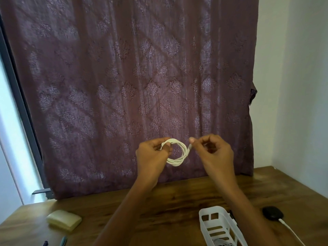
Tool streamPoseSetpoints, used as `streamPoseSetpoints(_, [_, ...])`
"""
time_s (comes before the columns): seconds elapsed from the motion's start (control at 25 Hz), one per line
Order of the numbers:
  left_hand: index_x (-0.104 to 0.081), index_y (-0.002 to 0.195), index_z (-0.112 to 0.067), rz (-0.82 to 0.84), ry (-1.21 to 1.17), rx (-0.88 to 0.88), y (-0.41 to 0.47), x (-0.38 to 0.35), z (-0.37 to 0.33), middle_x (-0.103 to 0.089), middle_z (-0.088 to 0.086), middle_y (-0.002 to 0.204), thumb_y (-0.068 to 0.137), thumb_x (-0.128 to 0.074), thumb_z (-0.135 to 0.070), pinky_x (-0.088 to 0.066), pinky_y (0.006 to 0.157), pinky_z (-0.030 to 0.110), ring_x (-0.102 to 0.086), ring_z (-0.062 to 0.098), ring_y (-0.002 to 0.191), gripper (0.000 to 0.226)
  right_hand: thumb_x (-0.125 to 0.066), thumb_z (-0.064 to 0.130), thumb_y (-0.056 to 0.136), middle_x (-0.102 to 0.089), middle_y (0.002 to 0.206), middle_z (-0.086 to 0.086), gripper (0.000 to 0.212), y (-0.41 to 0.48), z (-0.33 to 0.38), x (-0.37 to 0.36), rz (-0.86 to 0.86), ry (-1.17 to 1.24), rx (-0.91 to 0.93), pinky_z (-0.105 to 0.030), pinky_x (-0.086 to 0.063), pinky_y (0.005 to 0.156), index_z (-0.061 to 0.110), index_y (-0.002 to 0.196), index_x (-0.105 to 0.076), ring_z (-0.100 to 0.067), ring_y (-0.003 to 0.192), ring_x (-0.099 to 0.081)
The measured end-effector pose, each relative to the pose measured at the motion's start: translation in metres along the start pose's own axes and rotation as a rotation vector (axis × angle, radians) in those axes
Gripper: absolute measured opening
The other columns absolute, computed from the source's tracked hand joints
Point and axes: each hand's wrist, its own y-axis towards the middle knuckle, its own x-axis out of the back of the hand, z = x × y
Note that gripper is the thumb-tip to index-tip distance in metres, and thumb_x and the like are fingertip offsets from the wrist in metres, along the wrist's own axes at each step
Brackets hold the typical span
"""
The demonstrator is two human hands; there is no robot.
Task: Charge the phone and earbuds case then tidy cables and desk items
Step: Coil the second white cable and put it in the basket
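A white cable [179,158] is wound into a small coil, held up in front of the curtain above the desk. My left hand [151,158] grips the coil at its left side. My right hand [211,151] pinches the cable's loose end with its plug, just right of the coil. A black earbuds case [272,213] lies on the desk at the right, with a white cable [291,231] plugged into it. The phone is out of sight.
A white slotted plastic basket [217,226] stands on the wooden desk [159,210] at lower right, with something white inside. A pale yellow case [63,221] lies at the left. Two pens [62,242] poke in at the bottom left. A purple curtain [133,77] hangs behind.
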Motion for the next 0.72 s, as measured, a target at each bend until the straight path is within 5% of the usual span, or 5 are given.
streamPoseSetpoints(0.28, [-0.067,0.092,-0.011,0.049,-0.165,0.1,-0.003,-0.007,0.003,-0.071,0.005,0.08,0.086,-0.056,0.001,-0.055,0.062,0.02,-0.068,0.009,0.065,0.017,-0.073,0.015,0.076,-0.06,0.061,0.012,0.006,-0.013,0.001,-0.014,-0.007,-0.098,-0.032,-0.008,-0.046,0.052,0.015,0.076,-0.066,0.002,0.056,-0.057])
streamPoseSetpoints(0.44, [-0.067,0.097,-0.015,0.139,0.009,0.001,-0.003,-0.001,0.006,-0.071,0.0,0.084,0.088,-0.053,0.001,-0.054,0.065,0.017,-0.067,0.011,0.07,0.023,-0.062,0.016,0.085,-0.063,0.069,0.011,0.006,-0.007,-0.001,-0.013,0.079,-0.209,-0.013,-0.024,-0.054,0.062,0.018,0.083,-0.067,-0.007,0.065,-0.062])
streamPoseSetpoints(0.56, [-0.068,0.102,-0.019,0.097,0.283,-0.186,-0.002,0.007,0.006,-0.068,-0.008,0.085,0.088,-0.054,-0.003,-0.05,0.065,0.01,-0.063,0.005,0.073,0.025,-0.056,0.01,0.089,-0.066,0.073,-0.002,0.013,-0.002,0.004,-0.008,0.284,0.017,-0.181,-0.016,-0.053,0.058,0.014,0.079,-0.062,-0.009,0.064,-0.064])
streamPoseSetpoints(0.72, [-0.07,0.098,-0.024,0.084,0.277,-0.183,-0.007,0.012,0.009,-0.069,-0.012,0.085,0.086,-0.059,-0.007,-0.046,0.061,0.006,-0.06,-0.002,0.069,0.023,-0.058,0.005,0.087,-0.057,0.059,-0.007,0.009,0.011,0.012,0.002,0.391,0.28,-0.411,-0.02,-0.054,0.053,0.0,0.081,-0.063,-0.011,0.051,-0.057])
